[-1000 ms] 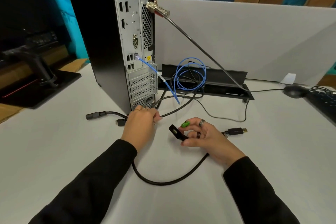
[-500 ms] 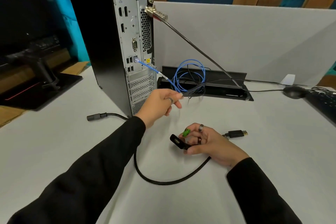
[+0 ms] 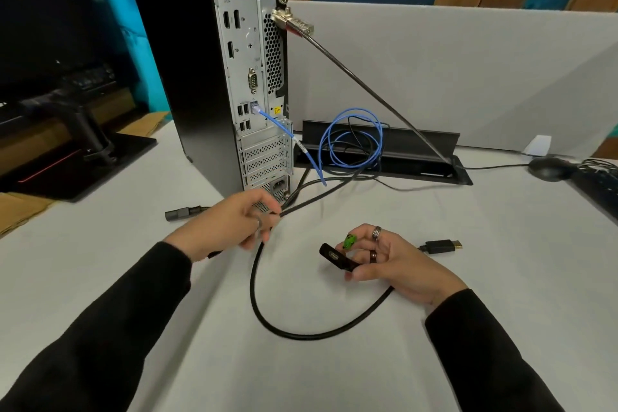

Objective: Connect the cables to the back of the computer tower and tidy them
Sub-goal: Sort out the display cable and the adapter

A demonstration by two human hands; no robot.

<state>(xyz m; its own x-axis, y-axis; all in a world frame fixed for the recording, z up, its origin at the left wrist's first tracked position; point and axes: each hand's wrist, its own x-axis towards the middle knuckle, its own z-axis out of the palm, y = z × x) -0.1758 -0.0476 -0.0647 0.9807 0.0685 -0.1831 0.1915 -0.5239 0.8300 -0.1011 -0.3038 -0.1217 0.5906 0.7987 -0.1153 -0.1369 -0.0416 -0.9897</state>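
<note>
Computer tower [image 3: 200, 77] is stood upright on grey desk [image 3: 468, 278], rear panel w/ ports turned toward the camera. Blue ethernet cable [image 3: 347, 140] is plugged into the rear panel & coiled over the black cable tray [image 3: 401, 160] recessed in the desk, where black leads are also gathered. Security lock cable [image 3: 368, 87] is run from the tower's upper rear down into the tray. Left hand [image 3: 234, 224] is curled round black cables [image 3: 301, 204] just beside the tower base. Right hand [image 3: 384, 261] pinches a black connector [image 3: 337, 257] whose cord [image 3: 301, 334] is looped across the desk. Loose HDMI plug [image 3: 441, 247] & power plug [image 3: 182, 212] are left lying on the desk.
</note>
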